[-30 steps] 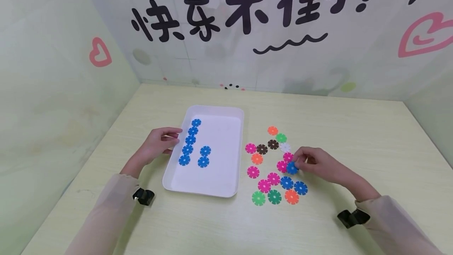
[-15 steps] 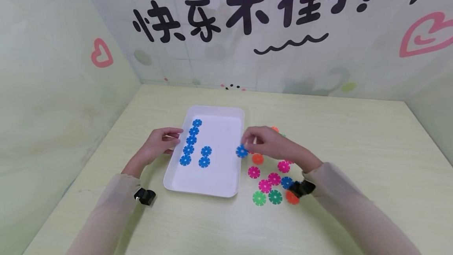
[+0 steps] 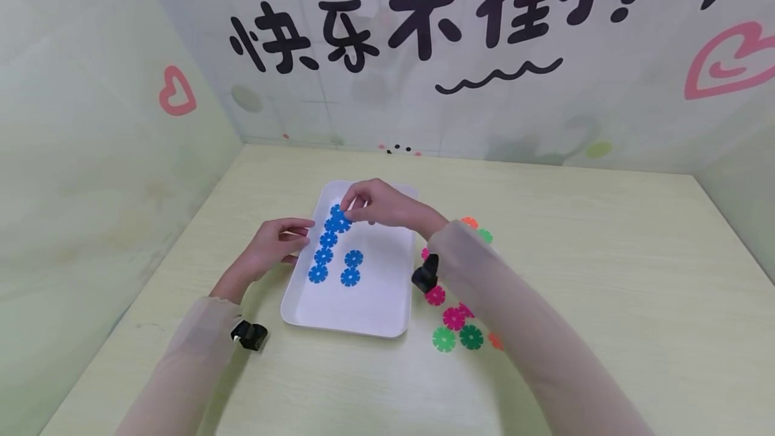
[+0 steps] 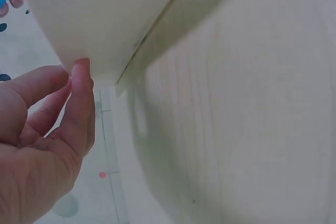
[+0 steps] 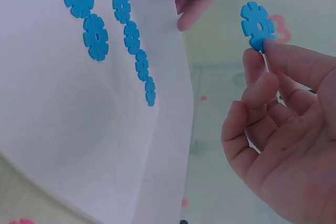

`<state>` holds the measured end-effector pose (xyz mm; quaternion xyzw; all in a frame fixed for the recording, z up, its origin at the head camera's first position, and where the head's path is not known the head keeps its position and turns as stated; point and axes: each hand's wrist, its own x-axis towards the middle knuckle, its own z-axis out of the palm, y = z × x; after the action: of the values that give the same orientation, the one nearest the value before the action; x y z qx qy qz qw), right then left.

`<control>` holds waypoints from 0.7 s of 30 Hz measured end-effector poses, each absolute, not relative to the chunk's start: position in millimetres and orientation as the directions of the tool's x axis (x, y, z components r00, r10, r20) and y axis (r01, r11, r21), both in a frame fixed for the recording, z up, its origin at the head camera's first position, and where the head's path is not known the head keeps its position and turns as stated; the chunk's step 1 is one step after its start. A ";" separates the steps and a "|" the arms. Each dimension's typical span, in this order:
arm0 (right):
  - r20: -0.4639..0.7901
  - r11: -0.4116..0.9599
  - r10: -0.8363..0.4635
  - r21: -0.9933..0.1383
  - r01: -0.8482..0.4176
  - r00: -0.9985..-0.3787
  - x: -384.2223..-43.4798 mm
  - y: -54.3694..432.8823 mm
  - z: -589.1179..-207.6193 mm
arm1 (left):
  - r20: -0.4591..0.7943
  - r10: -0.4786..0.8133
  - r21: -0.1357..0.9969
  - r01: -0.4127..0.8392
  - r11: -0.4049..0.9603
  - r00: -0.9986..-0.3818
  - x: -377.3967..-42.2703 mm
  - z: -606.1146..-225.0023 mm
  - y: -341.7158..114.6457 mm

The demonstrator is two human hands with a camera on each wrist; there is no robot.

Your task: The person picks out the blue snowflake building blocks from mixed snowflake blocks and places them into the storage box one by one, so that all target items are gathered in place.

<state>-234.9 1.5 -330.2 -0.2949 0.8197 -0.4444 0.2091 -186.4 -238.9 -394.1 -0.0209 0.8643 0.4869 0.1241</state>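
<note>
My right hand (image 3: pixel 387 204) pinches a blue snowflake disc (image 5: pixel 251 17) between thumb and fingertips. In the head view the held disc overlaps the far end of a row of blue discs (image 3: pixel 323 256) along the left side of the white tray (image 3: pixel 381 315). A shorter pair of blue discs (image 3: pixel 350 277) lies to the right of that row, in the tray. My left hand (image 3: pixel 281 241) holds the tray's left rim, its fingertips at the edge and outer wall in the left wrist view.
Right of the tray lie loose discs: pink (image 3: pixel 453 319), light green (image 3: pixel 444 340), dark green (image 3: pixel 471 337) and orange (image 3: pixel 469 222). My right sleeve (image 3: pixel 514 308) covers part of them. Black wrist cameras (image 3: pixel 249 335) sit at both cuffs. A printed wall (image 3: pixel 387 106) stands behind the table.
My right hand has carried the blue disc from the loose pile leftward, over the tray's right rim, to the far end of the blue row. The left hand has stayed at the rim.
</note>
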 end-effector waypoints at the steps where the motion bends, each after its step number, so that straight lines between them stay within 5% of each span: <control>1: -0.096 0.439 -0.659 -0.855 -0.277 -0.746 -237.5 -1.7 -332.4 | -0.235 0.086 0.837 -0.156 0.524 -0.968 -186.2 -394.0 -238.7; 11: -0.266 0.490 -0.516 -0.871 -0.026 -0.814 -260.3 -17.6 -361.6 | -0.233 0.086 0.837 -0.154 0.525 -0.969 -186.2 -395.9 -238.9; 21: -0.355 0.556 -0.411 -0.828 0.078 -0.840 -263.2 -17.8 -372.5 | -0.232 0.090 0.841 -0.153 0.519 -0.969 -187.6 -395.0 -238.3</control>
<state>-263.2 -17.8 -372.5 -0.0991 0.8412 -0.4606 0.2653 -187.6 -238.3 -395.0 -0.0182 0.8626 0.4900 0.1241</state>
